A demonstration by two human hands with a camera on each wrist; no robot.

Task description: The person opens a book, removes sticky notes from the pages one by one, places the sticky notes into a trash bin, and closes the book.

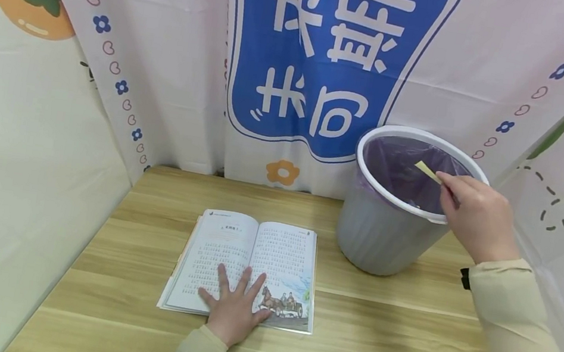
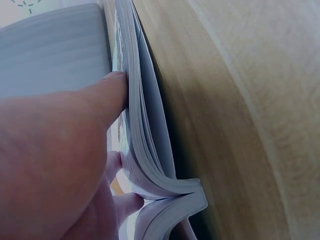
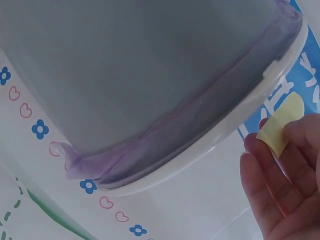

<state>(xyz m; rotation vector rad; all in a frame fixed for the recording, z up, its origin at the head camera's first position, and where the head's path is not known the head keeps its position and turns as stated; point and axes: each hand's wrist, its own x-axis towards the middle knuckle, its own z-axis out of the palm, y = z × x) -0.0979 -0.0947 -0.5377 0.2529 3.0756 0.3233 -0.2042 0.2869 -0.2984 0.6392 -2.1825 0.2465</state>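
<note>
An open book [image 1: 277,247] lies on the wooden table, its right page bearing a picture of a horse-drawn cart. Spread across the lower part of both pages is my left hand [image 1: 233,310], fingers straight. In the left wrist view its thumb [image 2: 116,95] rests on the page near the thick edge of the book [image 2: 145,110]. My right hand [image 1: 479,213] pinches a small yellow sticky note [image 1: 427,172] over the mouth of a grey trash can [image 1: 387,239]. The right wrist view shows the sticky note [image 3: 282,125] between thumb and fingers, beside the can's white rim [image 3: 200,155].
A purple bag [image 1: 388,155] lines the trash can, which stands at the table's back right. Behind it hangs a white curtain [image 1: 184,66] with a blue printed panel [image 1: 313,108]. The table surface [image 1: 125,250] extends around the book.
</note>
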